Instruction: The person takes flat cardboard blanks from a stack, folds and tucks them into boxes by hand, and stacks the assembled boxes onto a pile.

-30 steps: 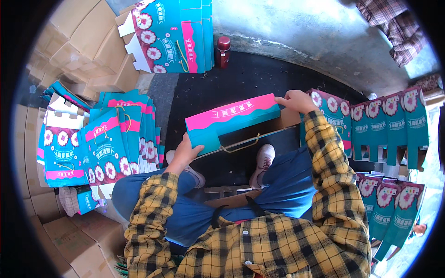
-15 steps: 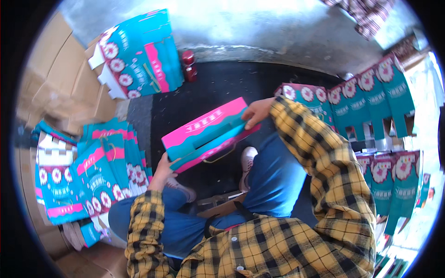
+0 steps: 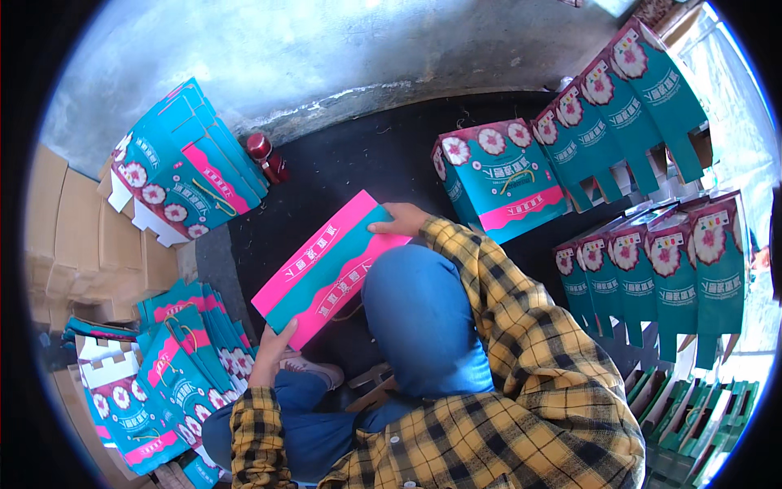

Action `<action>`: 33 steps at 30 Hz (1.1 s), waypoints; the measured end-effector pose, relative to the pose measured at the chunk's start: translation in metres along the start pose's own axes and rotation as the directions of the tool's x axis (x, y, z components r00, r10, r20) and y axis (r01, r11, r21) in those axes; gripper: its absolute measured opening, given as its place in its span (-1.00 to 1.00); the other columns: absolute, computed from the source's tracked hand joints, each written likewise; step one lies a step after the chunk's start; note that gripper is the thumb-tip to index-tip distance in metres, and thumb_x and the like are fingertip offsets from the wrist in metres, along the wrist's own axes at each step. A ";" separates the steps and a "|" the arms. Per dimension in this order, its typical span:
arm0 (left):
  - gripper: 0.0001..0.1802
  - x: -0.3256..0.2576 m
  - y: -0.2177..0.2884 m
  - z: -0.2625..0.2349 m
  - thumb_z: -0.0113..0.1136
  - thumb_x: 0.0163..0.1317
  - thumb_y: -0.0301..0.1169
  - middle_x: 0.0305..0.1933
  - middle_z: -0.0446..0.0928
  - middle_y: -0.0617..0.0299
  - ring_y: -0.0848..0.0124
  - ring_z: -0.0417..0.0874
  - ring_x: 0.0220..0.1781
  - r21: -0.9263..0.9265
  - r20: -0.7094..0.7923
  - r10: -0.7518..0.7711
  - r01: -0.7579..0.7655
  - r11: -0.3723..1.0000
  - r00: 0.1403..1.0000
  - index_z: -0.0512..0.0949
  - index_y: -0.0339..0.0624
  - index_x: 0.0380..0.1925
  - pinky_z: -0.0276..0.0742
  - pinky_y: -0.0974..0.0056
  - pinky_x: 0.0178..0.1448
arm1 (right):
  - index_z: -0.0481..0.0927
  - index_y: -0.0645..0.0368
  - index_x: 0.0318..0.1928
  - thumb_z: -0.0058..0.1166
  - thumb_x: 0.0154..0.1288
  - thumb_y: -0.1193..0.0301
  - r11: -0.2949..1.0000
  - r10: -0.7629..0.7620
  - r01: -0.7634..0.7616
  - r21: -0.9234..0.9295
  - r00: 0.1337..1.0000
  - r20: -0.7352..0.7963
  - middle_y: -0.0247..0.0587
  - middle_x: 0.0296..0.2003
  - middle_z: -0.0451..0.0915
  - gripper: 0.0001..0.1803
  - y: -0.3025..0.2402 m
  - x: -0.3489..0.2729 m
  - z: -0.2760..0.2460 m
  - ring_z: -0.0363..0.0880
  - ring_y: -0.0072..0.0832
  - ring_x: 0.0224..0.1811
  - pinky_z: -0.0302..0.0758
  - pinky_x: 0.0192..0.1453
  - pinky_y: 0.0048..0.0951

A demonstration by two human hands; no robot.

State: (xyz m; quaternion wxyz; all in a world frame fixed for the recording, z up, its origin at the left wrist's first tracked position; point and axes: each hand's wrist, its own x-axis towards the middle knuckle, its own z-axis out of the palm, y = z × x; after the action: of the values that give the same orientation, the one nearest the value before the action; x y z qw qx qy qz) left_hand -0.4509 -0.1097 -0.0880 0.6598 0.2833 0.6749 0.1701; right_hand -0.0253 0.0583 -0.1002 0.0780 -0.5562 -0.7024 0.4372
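Pink-and-teal carton (image 3: 326,265), one, held slantwise near the blue-trousered knee (image 3: 419,318), opposite ends gripped by left hand (image 3: 269,352) and right hand (image 3: 405,220), each partly closed on it, one red flask (image 3: 269,160), five upright cartons (image 3: 631,285) in lower right row, white lettering (image 3: 320,244) printed on two pink bands (image 3: 281,284).

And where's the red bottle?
In the head view, the red bottle is toward the upper left, on the black floor covering near the wall, just right of the stacked teal cartons.
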 end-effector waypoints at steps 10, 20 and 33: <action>-0.19 0.046 0.099 0.126 0.50 0.23 -0.23 0.18 0.58 -0.15 0.03 0.69 0.18 0.414 0.000 0.780 -0.710 0.570 0.626 0.29 -0.37 0.33 0.60 0.06 0.19 | 0.30 0.27 0.49 0.37 0.36 0.23 0.974 0.025 0.125 0.189 0.770 -0.637 0.04 0.32 0.51 -0.18 0.067 -0.144 -0.085 0.53 -0.21 0.32 0.50 0.34 -0.23; 0.04 0.101 0.153 0.363 0.32 0.25 -0.41 0.53 0.24 -0.30 -0.21 0.36 0.49 0.256 0.587 0.703 -0.916 0.308 0.401 -0.10 -0.20 0.62 0.40 -0.08 0.47 | 0.17 0.25 0.56 0.25 0.41 0.47 0.928 0.292 0.067 0.367 0.480 -0.827 -0.11 0.47 0.33 -0.19 0.318 -0.306 -0.166 0.37 -0.38 0.45 0.40 0.45 -0.32; -0.28 0.118 0.144 0.332 0.08 0.40 -0.43 0.57 0.21 -0.20 -0.05 0.32 0.56 0.307 0.646 0.637 -0.908 0.286 0.420 0.15 -0.21 0.55 0.32 0.02 0.56 | 0.34 0.13 0.48 0.40 0.17 0.13 0.840 -0.171 -0.339 -0.424 0.576 -0.799 0.17 0.51 0.20 -0.09 0.071 -0.114 -0.057 0.14 0.19 0.55 0.12 0.56 0.21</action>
State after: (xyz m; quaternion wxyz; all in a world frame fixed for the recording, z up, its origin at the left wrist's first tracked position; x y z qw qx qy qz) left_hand -0.0971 0.0265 -0.1180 0.4719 0.8082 0.3029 0.1801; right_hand 0.1012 -0.0080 -0.0723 0.2106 -0.7258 -0.6503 -0.0777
